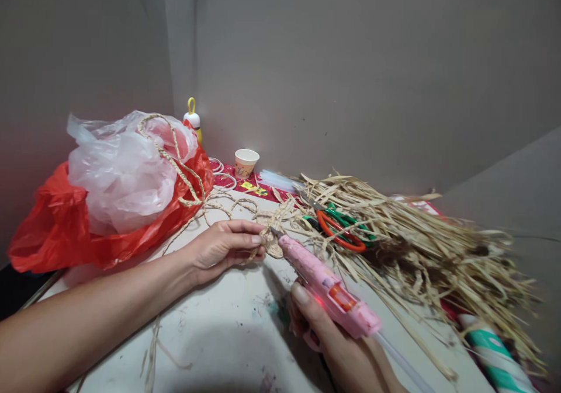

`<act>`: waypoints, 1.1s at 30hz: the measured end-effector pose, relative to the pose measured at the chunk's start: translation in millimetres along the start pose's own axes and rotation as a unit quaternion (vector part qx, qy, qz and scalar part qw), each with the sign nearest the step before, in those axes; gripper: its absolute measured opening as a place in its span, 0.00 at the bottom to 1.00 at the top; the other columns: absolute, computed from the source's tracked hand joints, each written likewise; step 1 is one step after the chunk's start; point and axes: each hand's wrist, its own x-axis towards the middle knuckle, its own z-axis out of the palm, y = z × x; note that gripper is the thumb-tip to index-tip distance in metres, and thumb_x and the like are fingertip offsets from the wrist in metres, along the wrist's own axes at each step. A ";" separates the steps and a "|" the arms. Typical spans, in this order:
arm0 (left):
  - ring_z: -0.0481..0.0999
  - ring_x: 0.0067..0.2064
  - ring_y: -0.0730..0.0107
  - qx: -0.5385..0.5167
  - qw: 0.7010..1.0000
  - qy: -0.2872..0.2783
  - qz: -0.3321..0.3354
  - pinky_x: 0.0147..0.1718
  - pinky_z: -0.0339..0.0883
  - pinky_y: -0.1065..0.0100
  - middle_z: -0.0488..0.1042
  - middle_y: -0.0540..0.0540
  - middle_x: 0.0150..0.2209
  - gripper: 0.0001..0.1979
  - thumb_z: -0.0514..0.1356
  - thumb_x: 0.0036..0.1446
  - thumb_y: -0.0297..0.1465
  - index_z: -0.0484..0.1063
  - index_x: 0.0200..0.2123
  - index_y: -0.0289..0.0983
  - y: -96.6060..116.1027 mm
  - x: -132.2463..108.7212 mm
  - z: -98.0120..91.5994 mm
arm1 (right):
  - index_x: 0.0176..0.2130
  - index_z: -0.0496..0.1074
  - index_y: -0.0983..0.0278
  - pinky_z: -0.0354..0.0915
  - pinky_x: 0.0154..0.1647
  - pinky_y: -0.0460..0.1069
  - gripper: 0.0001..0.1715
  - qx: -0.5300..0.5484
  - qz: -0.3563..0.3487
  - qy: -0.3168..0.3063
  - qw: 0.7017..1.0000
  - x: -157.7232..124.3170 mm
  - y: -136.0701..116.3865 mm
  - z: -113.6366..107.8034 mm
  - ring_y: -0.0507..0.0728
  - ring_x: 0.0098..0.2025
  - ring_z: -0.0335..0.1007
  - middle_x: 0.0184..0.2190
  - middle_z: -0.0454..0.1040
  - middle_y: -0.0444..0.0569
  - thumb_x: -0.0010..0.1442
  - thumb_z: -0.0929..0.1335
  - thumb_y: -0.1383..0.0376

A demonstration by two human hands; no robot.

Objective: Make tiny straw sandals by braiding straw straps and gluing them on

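Note:
Between the thumb and fingers of my left hand (228,246) is a small coiled piece of braided straw (274,246), held just above the white table (210,334). My right hand (326,329) is wrapped round a pink hot glue gun (322,270), with a clear glue stick (401,361) sticking out of its back end. The gun's metal nozzle (275,231) points at the coil and appears to touch or nearly touch it. From the coil a thin straw braid (230,209) trails away to the left. The fingertips behind the coil are partly hidden.
At the left lies a red plastic bag (52,223) with a clear bag (123,177) and a straw braid on top. A paper cup (246,164) and a yellow-and-white bottle (191,118) stand behind. Orange-handled scissors (339,230) rest by loose straw (421,247) at right, near a green-and-white roll (495,349).

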 end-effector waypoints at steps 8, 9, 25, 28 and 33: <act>0.79 0.28 0.71 -0.003 1.000 0.003 -0.008 0.38 0.73 0.67 0.79 0.45 0.27 0.08 0.63 0.50 0.16 0.77 0.32 0.31 0.2 -0.9 -0.1 | 0.19 0.61 0.61 0.56 0.21 0.48 0.31 -0.012 0.001 0.020 1.000 -1.1 -0.3 1.4 0.52 0.19 0.57 0.15 0.61 0.42 0.59 0.62 0.41; 0.79 0.28 0.71 -0.003 1.000 0.004 -0.008 0.38 0.73 0.67 0.79 0.45 0.27 0.08 0.63 0.50 0.16 0.77 0.32 0.31 0.1 -0.9 -0.2 | 0.19 0.60 0.61 0.56 0.21 0.48 0.31 -0.013 0.002 0.021 1.000 -1.2 -0.5 1.4 0.52 0.19 0.57 0.16 0.61 0.42 0.59 0.62 0.41; 0.80 0.29 0.71 -0.014 1.000 0.008 -0.009 0.39 0.75 0.67 0.79 0.42 0.29 0.09 0.61 0.52 0.15 0.77 0.33 0.30 0.1 0.1 -0.9 | 0.18 0.60 0.60 0.53 0.17 0.46 0.26 0.023 0.006 0.045 0.999 -2.7 -9.1 4.8 0.50 0.16 0.52 0.13 0.58 0.39 0.56 0.66 0.47; 0.81 0.30 0.69 -0.016 1.000 0.005 -0.010 0.40 0.75 0.67 0.80 0.41 0.30 0.08 0.61 0.51 0.15 0.77 0.33 0.30 0.0 0.4 -2.1 | 0.19 0.60 0.60 0.50 0.16 0.46 0.27 0.042 0.020 0.051 0.998 -4.3 -11.7 8.3 0.49 0.16 0.50 0.13 0.57 0.38 0.55 0.66 0.45; 0.81 0.31 0.68 -0.017 1.000 0.000 -0.006 0.40 0.75 0.66 0.80 0.41 0.30 0.09 0.61 0.51 0.15 0.77 0.34 0.30 -0.5 1.0 -2.6 | 0.16 0.60 0.60 0.52 0.18 0.47 0.29 0.020 0.004 0.036 0.999 -4.5 -9.0 10.3 0.50 0.15 0.52 0.11 0.58 0.41 0.56 0.65 0.44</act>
